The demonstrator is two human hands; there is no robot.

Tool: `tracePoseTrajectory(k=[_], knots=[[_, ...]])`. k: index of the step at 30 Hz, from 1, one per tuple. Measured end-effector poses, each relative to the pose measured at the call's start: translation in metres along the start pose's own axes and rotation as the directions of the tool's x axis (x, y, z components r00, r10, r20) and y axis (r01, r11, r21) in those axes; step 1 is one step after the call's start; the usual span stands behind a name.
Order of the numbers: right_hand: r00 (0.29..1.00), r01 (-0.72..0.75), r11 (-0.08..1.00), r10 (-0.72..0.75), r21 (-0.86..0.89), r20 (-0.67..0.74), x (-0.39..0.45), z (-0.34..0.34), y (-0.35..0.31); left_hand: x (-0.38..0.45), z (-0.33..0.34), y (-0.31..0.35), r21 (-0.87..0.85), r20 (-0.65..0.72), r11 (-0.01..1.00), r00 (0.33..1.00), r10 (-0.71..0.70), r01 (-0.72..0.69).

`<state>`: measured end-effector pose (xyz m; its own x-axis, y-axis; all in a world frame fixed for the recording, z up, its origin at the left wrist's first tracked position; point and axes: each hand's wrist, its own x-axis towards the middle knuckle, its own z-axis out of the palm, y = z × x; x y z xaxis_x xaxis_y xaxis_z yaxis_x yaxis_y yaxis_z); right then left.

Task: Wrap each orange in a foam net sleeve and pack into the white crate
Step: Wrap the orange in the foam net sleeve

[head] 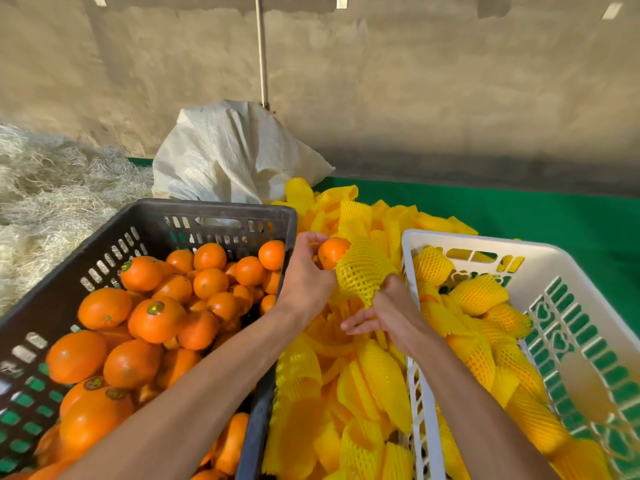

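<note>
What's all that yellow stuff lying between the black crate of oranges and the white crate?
In the head view, a loose pile of yellow foam net sleeves fills the gap between the black crate and the white crate.

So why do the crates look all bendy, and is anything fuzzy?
Head view: the wide lens bows the white crate and black crate rims near the edges; light is warm and soft, with no harsh glare; the left hand, its orange and the foam net sleeve look sharp, while the back wall is dim and soft.
</note>
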<state>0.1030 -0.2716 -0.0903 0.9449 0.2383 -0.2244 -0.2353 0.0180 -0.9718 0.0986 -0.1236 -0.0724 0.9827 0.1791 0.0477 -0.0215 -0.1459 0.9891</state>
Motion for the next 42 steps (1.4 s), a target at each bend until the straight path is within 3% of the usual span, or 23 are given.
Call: tracePoseTrajectory(k=[5,8,11,13,15,17,21,25,26,27,28,29,30,31,32,38,40,42], knots=[[0.999,0.002,0.999,-0.004,0.054,0.051,0.001,-0.007,-0.001,0.001,-0.001,0.003,-0.005,0.193,1.0,0.981,0.018,-0.017],[0.998,0.053,0.993,-0.051,0.101,-0.022,0.005,-0.005,0.001,-0.004,0.002,0.006,0.026,0.287,1.0,0.958,0.003,-0.011],[0.983,0.12,0.989,-0.106,0.086,-0.153,0.008,-0.003,0.005,-0.008,0.006,0.009,0.133,0.293,0.986,0.947,-0.132,0.096],[0.973,0.101,0.991,-0.08,0.086,-0.218,0.01,-0.003,0.007,-0.005,0.007,0.008,0.052,0.32,0.981,0.927,-0.194,0.188],[0.973,0.082,0.991,-0.057,0.107,-0.222,0.011,-0.004,0.009,-0.004,0.009,0.006,-0.033,0.404,0.969,0.89,-0.21,0.244],[0.985,0.078,0.989,-0.058,0.122,-0.161,0.011,-0.006,0.009,-0.009,0.01,0.002,0.02,0.458,0.976,0.866,-0.2,0.215],[0.999,0.016,0.967,-0.008,0.256,-0.035,0.011,-0.008,0.009,-0.003,0.013,-0.003,-0.037,0.361,0.987,0.923,-0.132,0.156],[0.997,-0.049,0.911,0.022,0.41,0.07,0.01,-0.013,-0.005,0.003,0.007,0.0,-0.18,0.264,0.934,0.929,-0.258,0.31],[1.0,0.017,0.928,-0.022,0.372,0.009,0.009,-0.014,-0.008,0.005,0.006,0.0,-0.223,0.233,0.911,0.926,-0.295,0.347],[0.982,0.173,0.961,-0.151,0.216,-0.111,0.008,-0.016,-0.007,0.007,0.005,-0.001,-0.254,0.192,0.898,0.929,-0.316,0.358],[0.893,0.36,0.925,-0.379,-0.118,-0.242,0.006,-0.018,-0.008,0.008,0.004,-0.001,-0.264,0.153,0.898,0.934,-0.322,0.353],[0.714,0.463,0.73,-0.643,-0.503,-0.276,0.003,-0.021,-0.006,0.009,0.003,-0.002,-0.246,0.123,0.906,0.938,-0.323,0.344],[0.522,0.491,0.461,-0.835,-0.739,-0.174,0.0,-0.023,-0.004,0.008,0.002,-0.001,-0.213,0.107,0.916,0.94,-0.325,0.341],[0.429,0.501,0.313,-0.899,-0.807,-0.082,-0.001,-0.023,-0.002,0.006,0.002,-0.001,-0.179,0.094,0.922,0.938,-0.332,0.344],[0.425,0.525,0.286,-0.904,-0.802,-0.044,-0.002,-0.021,-0.002,0.004,0.002,0.0,-0.153,0.083,0.924,0.937,-0.34,0.349],[0.666,0.521,0.263,-0.721,-0.812,0.193,0.005,-0.022,0.003,-0.002,0.001,0.005,-0.121,0.08,0.957,0.964,-0.255,0.264],[0.675,0.495,0.299,-0.724,-0.816,0.144,0.004,-0.021,0.005,-0.004,-0.001,0.01,-0.111,0.137,0.977,0.976,-0.168,0.184],[0.632,0.439,0.278,-0.771,-0.854,0.074,0.003,-0.019,0.004,-0.008,0.0,0.013,-0.133,0.187,0.986,0.98,-0.07,0.096]])
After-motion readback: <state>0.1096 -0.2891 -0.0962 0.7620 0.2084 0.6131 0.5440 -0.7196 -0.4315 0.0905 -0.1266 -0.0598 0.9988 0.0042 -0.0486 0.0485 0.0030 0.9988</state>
